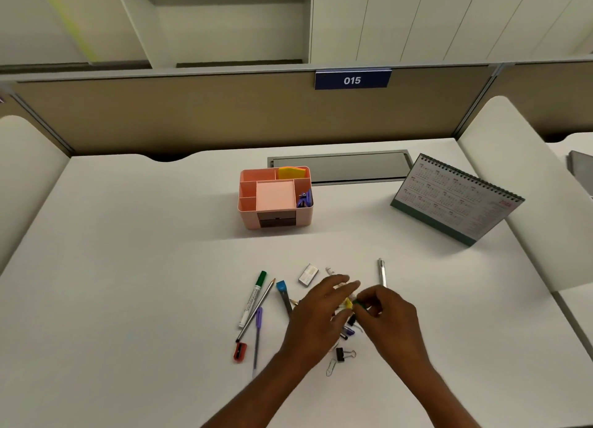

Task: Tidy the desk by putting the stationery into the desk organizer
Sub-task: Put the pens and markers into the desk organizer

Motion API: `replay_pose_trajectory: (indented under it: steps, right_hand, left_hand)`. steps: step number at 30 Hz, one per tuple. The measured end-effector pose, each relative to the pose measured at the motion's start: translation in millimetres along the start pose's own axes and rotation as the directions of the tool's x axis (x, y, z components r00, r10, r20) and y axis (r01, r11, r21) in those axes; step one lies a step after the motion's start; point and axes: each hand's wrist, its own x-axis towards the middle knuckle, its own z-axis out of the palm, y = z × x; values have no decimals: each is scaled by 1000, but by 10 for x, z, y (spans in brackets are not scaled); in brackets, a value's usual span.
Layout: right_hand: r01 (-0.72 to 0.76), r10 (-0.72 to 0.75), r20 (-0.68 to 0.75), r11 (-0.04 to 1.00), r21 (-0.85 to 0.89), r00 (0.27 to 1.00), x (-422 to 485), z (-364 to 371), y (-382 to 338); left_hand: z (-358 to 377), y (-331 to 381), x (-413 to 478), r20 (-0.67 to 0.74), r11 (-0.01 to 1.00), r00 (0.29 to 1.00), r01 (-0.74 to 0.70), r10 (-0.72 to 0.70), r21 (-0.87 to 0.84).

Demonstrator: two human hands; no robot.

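Near the front edge of the desk [128, 267], right of its middle, both hands are over a small heap of clips.

- Right hand [393, 313]: fingers curled, thumb and fingertips pinching a small green item [360, 304]. Too blurred to tell what it is.
- A yellow clip [348, 304] sits just beside the green item, between the two hands.
- Left hand [321, 312]: fingers stretched out and loose over the heap. Cannot tell whether they touch it.
- Under and behind the hands: a purple clip [348, 331], a black binder clip [341, 354] and a wire paper clip [331, 367], the last nearest the front edge.
- Left of the hands, lying side by side: a green-capped marker [255, 296], a pencil [256, 310], a purple pen [257, 334], a red sharpener [240, 352], and a blue-topped tool [284, 294].
- Beyond the hands: a small silver box [308, 274] and a silver pen [382, 272].
- The pink desk organizer [276, 217] stands upright well apart, toward the back edge. It holds yellow notes [290, 173] at the back, a pink pad [275, 195] in the middle and purple bits [304, 199] in the right compartment.
- A desk calendar [455, 199] stands toward the back right corner.
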Motion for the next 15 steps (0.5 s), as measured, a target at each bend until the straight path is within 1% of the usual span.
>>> replay_pose_trajectory:
  steps: [3, 6, 11, 13, 15]
  right_hand:
    - [46, -42, -40, 991, 129, 998, 36, -11, -273]
    - [59, -47, -60, 975, 212, 997, 92, 29, -489]
    - [128, -121, -40, 946, 299, 992, 205, 121, -783]
    - [128, -127, -24, 941, 313, 992, 252, 166, -829]
    - [108, -112, -5, 948, 298, 994, 298, 242, -818]
  left_hand:
    - [-101, 21, 50, -74, 997, 995, -60, 63, 46]
    - [-210, 0, 66, -159, 997, 985, -65, 72, 52]
    - [-501, -71, 128, -286, 999, 958, -17, 26, 34]
    - [-690, -115, 195, -329, 999, 944, 23, -14, 25]
    - [-919, -189, 275, -398, 998, 915, 68, -70, -18]
